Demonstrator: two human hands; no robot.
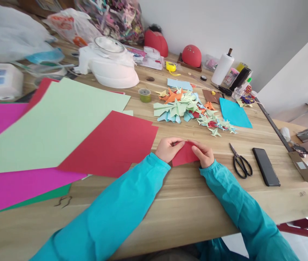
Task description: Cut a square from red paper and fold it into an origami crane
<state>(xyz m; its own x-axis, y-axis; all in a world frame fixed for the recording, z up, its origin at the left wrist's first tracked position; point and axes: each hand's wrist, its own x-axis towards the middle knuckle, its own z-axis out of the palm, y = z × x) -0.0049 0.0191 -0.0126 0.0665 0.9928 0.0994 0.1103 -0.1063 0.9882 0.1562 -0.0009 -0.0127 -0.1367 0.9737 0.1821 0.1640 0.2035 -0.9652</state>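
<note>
A small piece of red paper (184,155) is held just above the wooden table, its far edge pinched between both hands. My left hand (168,148) grips its left side, thumb on the near face and fingers behind. On the right side my right hand (204,153) does the same, with its thumb pressed on the paper. The fingers behind the paper are partly hidden. Beyond the hands lies a heap of folded paper stars and cranes (179,107) in green, orange, blue and red. To the left, large red sheets (113,145) reach close to my left hand.
Black-handled scissors (241,162) and a phone (266,166) lie to the right. Large pale green sheets (50,127) and magenta sheets (31,185) cover the left. Farther back are a thread spool (144,95), a blue sheet (235,113) and a yellow tape measure (170,66).
</note>
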